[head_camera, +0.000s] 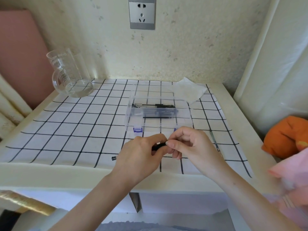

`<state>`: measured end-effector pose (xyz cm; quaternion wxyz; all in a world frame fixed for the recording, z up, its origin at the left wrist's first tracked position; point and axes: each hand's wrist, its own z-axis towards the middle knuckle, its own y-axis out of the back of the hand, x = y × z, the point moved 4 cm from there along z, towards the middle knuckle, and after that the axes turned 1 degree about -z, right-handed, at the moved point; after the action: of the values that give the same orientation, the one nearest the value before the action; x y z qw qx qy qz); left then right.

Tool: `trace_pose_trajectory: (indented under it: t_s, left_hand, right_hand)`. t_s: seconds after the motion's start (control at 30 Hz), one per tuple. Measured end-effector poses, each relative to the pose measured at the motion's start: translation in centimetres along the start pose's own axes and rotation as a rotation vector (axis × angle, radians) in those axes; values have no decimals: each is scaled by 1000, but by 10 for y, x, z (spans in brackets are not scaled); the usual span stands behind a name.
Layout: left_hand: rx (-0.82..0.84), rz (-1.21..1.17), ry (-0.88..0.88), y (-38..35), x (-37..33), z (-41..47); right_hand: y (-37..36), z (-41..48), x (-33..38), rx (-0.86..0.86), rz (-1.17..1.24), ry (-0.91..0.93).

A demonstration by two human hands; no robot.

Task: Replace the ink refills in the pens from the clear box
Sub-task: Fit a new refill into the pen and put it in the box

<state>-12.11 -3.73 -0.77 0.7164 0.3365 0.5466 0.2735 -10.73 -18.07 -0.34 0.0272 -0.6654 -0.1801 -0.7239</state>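
My left hand point(141, 157) grips a black pen point(158, 146) near the table's front edge; only a short stretch of the barrel and its back end point(114, 158) show. My right hand point(188, 147) pinches the pen's right end with fingers curled. Just behind the hands stands the clear box point(133, 112) with blue latches, open, holding several black pens and a thin black refill point(157, 117). To the right of my right hand lies a thin clear refill point(214, 140) on the cloth.
A white cloth with a black grid point(75, 122) covers the table. A glass measuring jug point(70, 75) stands at the back left, a crumpled tissue point(188, 90) behind the box. An orange cushion point(286, 137) and pink fabric point(291, 177) lie at the right edge.
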Motion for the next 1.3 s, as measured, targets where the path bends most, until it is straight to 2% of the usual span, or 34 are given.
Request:
trace_pose_trajectory:
  t_s: [0.13,0.33,0.43,0.5,0.7,0.77,0.93,1.17,1.3]
  left_hand:
    - [-13,26,4,3,3,3]
    - [127,138,60,1,13,1]
    - [105,149,51,6,18,1]
    - [68,74,43,10,20,2]
    - [70,-57,22,12,19,3]
    - [64,-53,9,12,18,3]
    - [31,-23,-48,14,16,1]
    - [-19,-59,-148,11,9,0]
    - [-42,-128,-111,10,11,1]
  right_hand:
    - [5,1,4,-34,42,35]
    - [11,1,-5,-139,-20,-11]
    - [21,3,-13,-235,-194,-44]
    - [20,2,-19,-251,-329,-53]
    - [-3,5,-33,-138,-611,-66]
    - [-2,5,-30,-134,-583,-62]
    - [3,4,-14,-24,-192,-84]
    - [1,3,-7,-66,-143,-13]
    - [3,2,-2,-90,-121,31]
